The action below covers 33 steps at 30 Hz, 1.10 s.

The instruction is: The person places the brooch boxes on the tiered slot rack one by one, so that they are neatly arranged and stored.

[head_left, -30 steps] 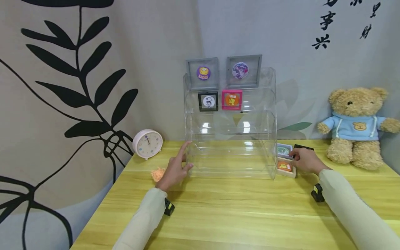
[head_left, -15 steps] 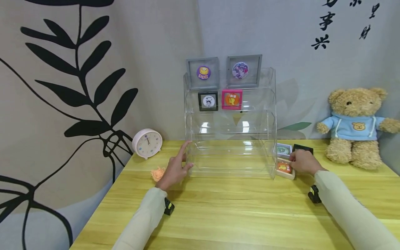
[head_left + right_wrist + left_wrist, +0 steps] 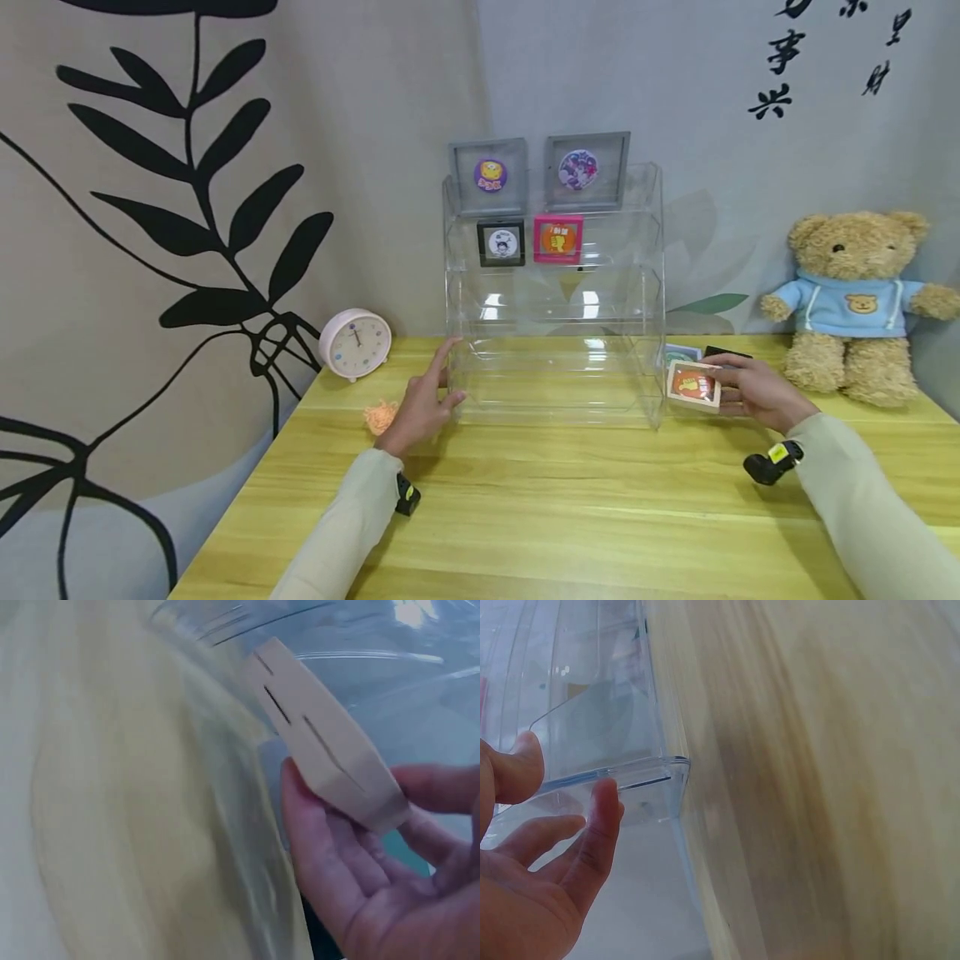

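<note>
My right hand (image 3: 757, 393) pinches a small cream-framed display box with an orange badge (image 3: 692, 384) between thumb and fingers, held tilted near the clear rack's right side. Its pale frame edge (image 3: 322, 727) faces the right wrist view. Behind it, a lilac-framed badge box (image 3: 678, 353) and a black one (image 3: 726, 352) lie on the table, partly hidden. My left hand (image 3: 422, 410) rests at the left side of the clear stepped display rack (image 3: 555, 392); in the left wrist view its extended fingertips (image 3: 605, 796) are right at the panel's edge.
Two grey-framed badges (image 3: 489, 177) stand on the rack's top tier, with black (image 3: 502, 243) and pink (image 3: 558, 239) ones below. Left are a round clock (image 3: 355, 345) and an orange fuzzy item (image 3: 378, 417). A teddy bear (image 3: 855, 308) sits at the right on the wooden table (image 3: 570, 508).
My right hand has picked the cream-framed badge box up from the table and tilted it toward the head camera. My left hand keeps its place at the rack's side.
</note>
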Available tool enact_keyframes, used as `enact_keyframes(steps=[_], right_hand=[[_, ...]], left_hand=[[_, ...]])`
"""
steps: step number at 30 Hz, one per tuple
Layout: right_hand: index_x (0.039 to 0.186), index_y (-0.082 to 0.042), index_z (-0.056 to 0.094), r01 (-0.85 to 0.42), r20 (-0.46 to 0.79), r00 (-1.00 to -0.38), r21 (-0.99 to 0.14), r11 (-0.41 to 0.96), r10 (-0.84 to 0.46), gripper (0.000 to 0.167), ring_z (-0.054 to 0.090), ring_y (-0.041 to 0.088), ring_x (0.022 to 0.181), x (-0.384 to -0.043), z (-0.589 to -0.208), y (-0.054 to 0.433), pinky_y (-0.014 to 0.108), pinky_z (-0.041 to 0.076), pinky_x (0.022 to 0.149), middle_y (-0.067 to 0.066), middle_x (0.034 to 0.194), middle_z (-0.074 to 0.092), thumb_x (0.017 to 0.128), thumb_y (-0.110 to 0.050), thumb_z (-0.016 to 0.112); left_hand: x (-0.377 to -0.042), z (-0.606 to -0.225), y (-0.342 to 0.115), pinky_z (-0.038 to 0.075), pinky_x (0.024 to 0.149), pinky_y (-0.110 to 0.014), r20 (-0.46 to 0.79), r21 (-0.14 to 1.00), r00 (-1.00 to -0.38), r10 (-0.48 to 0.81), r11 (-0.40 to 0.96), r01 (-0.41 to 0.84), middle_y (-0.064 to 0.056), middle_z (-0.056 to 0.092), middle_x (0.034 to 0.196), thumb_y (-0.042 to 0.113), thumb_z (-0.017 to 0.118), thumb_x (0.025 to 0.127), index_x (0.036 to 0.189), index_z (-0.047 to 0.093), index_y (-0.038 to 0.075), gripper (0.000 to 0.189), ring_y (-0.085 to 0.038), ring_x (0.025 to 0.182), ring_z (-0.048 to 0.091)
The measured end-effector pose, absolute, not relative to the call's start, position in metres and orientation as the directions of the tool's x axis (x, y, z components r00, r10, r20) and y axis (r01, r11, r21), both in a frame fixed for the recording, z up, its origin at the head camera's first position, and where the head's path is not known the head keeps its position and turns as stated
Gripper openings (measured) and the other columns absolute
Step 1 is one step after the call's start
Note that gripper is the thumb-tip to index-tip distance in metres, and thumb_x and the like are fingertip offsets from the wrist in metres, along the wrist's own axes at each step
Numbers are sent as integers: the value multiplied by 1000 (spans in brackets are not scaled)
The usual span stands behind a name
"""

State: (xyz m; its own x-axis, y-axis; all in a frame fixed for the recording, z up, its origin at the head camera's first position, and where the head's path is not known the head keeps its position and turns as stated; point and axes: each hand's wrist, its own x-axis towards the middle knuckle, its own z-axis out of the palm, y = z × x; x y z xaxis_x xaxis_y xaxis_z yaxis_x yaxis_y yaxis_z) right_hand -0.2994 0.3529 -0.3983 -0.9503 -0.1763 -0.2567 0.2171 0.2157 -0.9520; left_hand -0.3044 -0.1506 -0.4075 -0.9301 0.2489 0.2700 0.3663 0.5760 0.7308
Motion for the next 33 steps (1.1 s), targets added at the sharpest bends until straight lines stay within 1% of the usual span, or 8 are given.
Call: enact_keyframes(steps=[4,6,11,13,16,21,27,33], right_hand=[[134,-29,43,208,-213,-940,-977,48,-266,29,71,9,96,-294,-394,360,35,61,87,-13,107,67,107,-20,49],[133,-30,46,173,-156,-941,-984,-31,-302,31,71,11,100,-290,-391,362,37,61,88,-12,111,66,106,-15,48],[138,-27,48,122,-23,-924,-963,-238,-381,38,69,17,111,-283,-381,362,51,60,93,-7,124,61,107,-6,43],[140,-27,46,112,11,-916,-953,-282,-401,39,68,19,113,-281,-378,361,55,58,96,-5,127,60,107,-5,40],[140,-26,46,78,47,-917,-953,-293,-395,39,69,21,114,-277,-373,358,53,59,95,-4,128,62,108,-5,40],[149,-20,39,-50,111,-935,-981,-185,-336,43,69,13,111,-269,-359,351,42,63,90,-7,129,58,107,-9,44],[150,-16,40,-196,200,-948,-980,-39,-247,48,67,6,107,-263,-335,338,33,64,83,-10,130,56,104,-10,52],[151,-19,44,-279,262,-960,-910,306,-95,49,65,-8,103,-260,-308,313,25,63,79,-18,128,53,103,-9,54]], left_hand=[[-306,-408,-150,65,76,-40,272,729,-929,251,577,369,-25,53,145,3,67,94,153,19,54,92,-45,112,68],[-306,-408,-150,65,78,-42,273,723,-929,250,583,369,-25,53,146,4,66,94,153,18,54,92,-45,113,68],[-306,-409,-150,62,85,-49,276,710,-928,250,598,372,-26,53,145,6,66,95,154,17,53,90,-46,117,66],[-305,-409,-151,62,86,-50,278,711,-928,249,596,373,-28,53,144,5,66,95,155,17,52,90,-46,118,65],[-305,-410,-151,62,86,-51,277,716,-928,250,591,372,-30,53,143,5,66,94,154,18,52,90,-47,119,64],[-305,-410,-150,62,86,-50,270,724,-928,258,581,373,-30,53,143,4,66,94,154,18,52,91,-48,120,63],[-305,-409,-150,62,86,-49,280,713,-924,259,589,381,-26,54,144,4,67,94,157,19,45,88,-45,118,65],[-305,-407,-150,62,86,-48,275,717,-926,260,586,377,-26,54,144,5,66,95,154,19,51,88,-44,118,66]])
